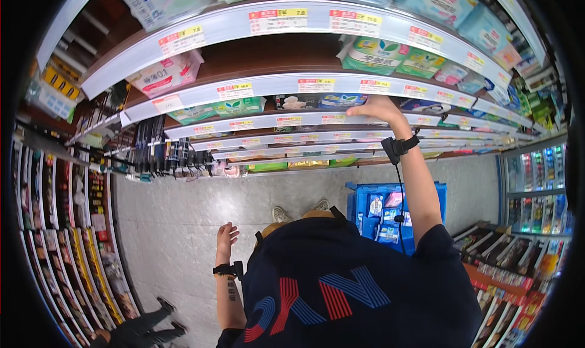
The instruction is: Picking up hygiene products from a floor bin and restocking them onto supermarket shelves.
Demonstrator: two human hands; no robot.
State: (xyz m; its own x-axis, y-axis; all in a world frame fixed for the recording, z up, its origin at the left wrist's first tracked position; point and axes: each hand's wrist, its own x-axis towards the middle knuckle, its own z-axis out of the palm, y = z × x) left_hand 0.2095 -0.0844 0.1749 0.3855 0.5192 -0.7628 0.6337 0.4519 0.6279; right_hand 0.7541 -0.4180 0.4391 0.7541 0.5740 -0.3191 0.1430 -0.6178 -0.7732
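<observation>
My right hand [374,109] reaches into a shelf tier, its fingers partly hidden behind the shelf's edge, beside a blue pack of sanitary pads [340,100]. Whether it grips anything there cannot be told. A black pack with a white flower print [296,102] lies left of the blue one, and green-and-white packs [237,105] are farther left on that tier. My left hand [227,234] hangs low over the floor, fingers loosely apart, holding nothing. Below my right forearm, a blue plastic crate [361,193] on the floor holds several blue packs [388,233] and a pink one [394,199].
White price rails [274,85] edge the shelf tiers in front of me. Umbrellas [169,147] hang at the shelf's left end. Another person [141,329] is at the lower left, near stocked racks [68,256]. Glass-door coolers [534,188] stand at the right.
</observation>
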